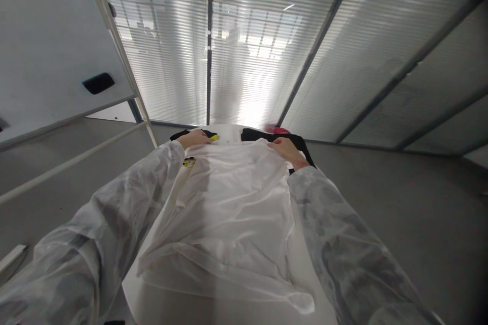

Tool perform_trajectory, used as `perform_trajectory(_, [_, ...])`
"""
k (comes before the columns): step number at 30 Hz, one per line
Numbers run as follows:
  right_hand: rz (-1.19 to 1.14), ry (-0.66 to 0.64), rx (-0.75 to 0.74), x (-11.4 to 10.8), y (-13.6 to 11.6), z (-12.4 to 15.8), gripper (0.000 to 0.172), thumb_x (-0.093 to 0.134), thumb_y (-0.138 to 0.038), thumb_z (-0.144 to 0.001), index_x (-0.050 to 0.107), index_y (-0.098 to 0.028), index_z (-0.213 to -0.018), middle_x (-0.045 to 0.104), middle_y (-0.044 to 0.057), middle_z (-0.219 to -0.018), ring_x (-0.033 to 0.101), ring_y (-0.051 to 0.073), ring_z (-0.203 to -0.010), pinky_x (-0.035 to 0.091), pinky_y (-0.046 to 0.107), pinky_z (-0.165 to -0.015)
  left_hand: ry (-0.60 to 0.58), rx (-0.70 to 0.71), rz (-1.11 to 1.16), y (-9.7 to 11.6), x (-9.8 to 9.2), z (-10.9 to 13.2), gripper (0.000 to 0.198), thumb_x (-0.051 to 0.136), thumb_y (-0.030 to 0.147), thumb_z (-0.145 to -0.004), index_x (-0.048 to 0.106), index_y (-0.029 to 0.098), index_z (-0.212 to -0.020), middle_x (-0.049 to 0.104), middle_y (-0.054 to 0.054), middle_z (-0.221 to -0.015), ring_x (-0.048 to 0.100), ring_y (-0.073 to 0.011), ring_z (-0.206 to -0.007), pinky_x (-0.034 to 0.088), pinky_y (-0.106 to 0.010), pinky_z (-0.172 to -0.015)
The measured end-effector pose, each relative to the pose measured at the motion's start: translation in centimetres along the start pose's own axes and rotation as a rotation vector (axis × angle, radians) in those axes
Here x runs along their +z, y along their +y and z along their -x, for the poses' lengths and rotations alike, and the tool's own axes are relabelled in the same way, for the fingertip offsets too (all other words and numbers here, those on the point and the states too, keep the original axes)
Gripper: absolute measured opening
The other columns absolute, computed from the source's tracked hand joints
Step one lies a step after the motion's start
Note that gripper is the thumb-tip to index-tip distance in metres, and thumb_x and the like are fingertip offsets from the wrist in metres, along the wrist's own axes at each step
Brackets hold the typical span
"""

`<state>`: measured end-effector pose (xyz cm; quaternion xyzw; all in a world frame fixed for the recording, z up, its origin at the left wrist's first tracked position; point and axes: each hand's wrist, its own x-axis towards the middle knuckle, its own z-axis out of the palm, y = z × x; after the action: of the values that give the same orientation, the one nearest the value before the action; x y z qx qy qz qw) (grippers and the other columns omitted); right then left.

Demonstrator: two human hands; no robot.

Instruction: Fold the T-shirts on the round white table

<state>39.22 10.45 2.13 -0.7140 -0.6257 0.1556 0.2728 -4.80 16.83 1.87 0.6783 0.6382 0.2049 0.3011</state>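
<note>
A thin white shirt (244, 213) lies spread and wrinkled along a white table (152, 284). What looks like a sleeve runs across its near end, toward the lower right. At the far left corner of the fabric, my left hand (195, 138) has its fingers closed on the edge, close to a small yellow item (214, 137). My right hand (288, 151) pinches the far right edge between thumb and fingers. Black cloth (297, 139) lies beyond and under the right hand; another black piece (177, 135) shows beside the left.
A yellow and black label (188, 162) shows at the table's left side. Something red (277, 130) sits behind the far end. Ribbed translucent panels (247, 61) stand ahead. On the left is a white board (49, 35) on a frame with a rail (72, 162).
</note>
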Motion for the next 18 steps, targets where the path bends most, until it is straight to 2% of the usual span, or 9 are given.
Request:
perform_trajectory(4, [-0.040, 0.129, -0.046, -0.3, -0.7, -0.5, 0.018, 0.075, -0.030, -0.082, 0.078, -0.020, -0.096, 0.084, 0.008, -0.099, 0.075, 0.023, -0.094, 0.056, 0.031, -0.088, 0.063, 0.005, 0.054, 0.8, -0.2, -0.6, 0.022, 0.088, 0.035, -0.079, 0.079, 0.015, -0.080, 0.079, -0.010, -0.083, 0.073, -0.0272, -0.086, 0.054, -0.035, -0.079])
perform_trajectory(10, [-0.115, 0.328, -0.094, -1.0, -2.0, -2.0, 0.021, 0.065, -0.023, -0.086, 0.078, -0.020, -0.102, 0.085, 0.010, -0.107, 0.077, 0.026, -0.101, 0.058, 0.036, -0.097, 0.302, 0.018, 0.164, 2.6, -1.0, -0.7, 0.027, 0.077, 0.030, -0.099, 0.076, 0.013, -0.120, 0.080, -0.012, -0.104, 0.074, -0.0239, -0.094, 0.059, -0.033, -0.083])
perform_trajectory(15, [-0.172, 0.468, -0.121, -2.1, -3.5, -3.3, 0.023, 0.061, -0.019, -0.084, 0.083, -0.019, -0.092, 0.085, 0.010, -0.100, 0.077, 0.027, -0.098, 0.059, 0.038, -0.098, 0.394, 0.109, 0.244, 4.6, -1.2, 0.2, 0.042, 0.073, 0.042, -0.107, 0.068, 0.018, -0.142, 0.069, -0.013, -0.141, 0.072, -0.0276, -0.120, 0.064, -0.049, -0.101])
perform_trajectory(18, [-0.129, 0.444, -0.121, -2.7, -4.1, -3.9, 0.032, 0.058, -0.018, -0.086, 0.087, -0.016, -0.099, 0.086, 0.012, -0.103, 0.078, 0.028, -0.103, 0.059, 0.038, -0.102, 0.417, 0.187, 0.248, 5.6, -1.3, 1.0, 0.044, 0.073, 0.042, -0.107, 0.067, 0.017, -0.143, 0.068, -0.013, -0.143, 0.071, -0.0284, -0.122, 0.064, -0.050, -0.103])
